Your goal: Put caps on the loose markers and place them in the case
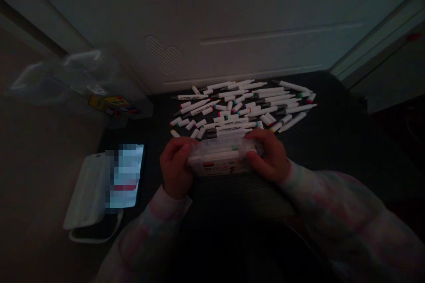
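Observation:
Between my two hands is a clear plastic marker case (219, 157) with printing on its front face. My left hand (177, 166) grips its left end, thumb along the top edge. At the opposite end, my right hand (270, 157) has its fingers and thumb closed around the corner. White pieces show dimly through the case's wall. Just beyond it, many white markers (274, 97) and loose white caps with coloured ends (191, 124) lie spread over the dark table (318, 150). Some markers are uncapped, with grey ends showing.
Two clear plastic containers (89, 70) with yellow labels stand at the back left. A lit phone (128, 177) rests at the table's left, beside a pale, flat object (88, 190) with a white cord (96, 239). Behind the markers rises a pale panel (265, 22) with a striped heart (164, 56).

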The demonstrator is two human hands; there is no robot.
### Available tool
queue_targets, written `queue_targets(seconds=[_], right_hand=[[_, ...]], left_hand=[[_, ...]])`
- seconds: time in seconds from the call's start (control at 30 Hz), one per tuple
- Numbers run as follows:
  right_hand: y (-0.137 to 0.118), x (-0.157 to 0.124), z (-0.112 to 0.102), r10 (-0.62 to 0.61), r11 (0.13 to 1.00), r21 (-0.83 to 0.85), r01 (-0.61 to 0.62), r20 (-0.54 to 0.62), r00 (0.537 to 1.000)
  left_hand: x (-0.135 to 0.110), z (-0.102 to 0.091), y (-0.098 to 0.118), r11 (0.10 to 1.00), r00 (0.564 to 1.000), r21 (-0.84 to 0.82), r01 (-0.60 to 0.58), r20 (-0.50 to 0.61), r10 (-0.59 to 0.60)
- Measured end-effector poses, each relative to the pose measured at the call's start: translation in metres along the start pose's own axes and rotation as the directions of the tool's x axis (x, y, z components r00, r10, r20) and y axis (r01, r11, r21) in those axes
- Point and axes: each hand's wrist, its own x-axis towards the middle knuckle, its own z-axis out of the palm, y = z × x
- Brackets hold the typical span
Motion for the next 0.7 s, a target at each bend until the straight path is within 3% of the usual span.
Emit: queue_targets(seconds=[0.47,0.7], right_hand=[[0.0005,0.0005,0.0001,-0.016,1.000,0.023,0.016,0.003,1.000],[0.0004,-0.0003,0.0009,-0.012,1.000,0.018,0.012,-0.004,1.000]], left_hand=[[0.0000,0.0018,0.0024,0.998,1.000,-0.061,0.023,-0.008,-0.024],[-0.0013,0.0035,0.0050,0.997,0.996,0.025,-0.068,-0.057,0.069]])
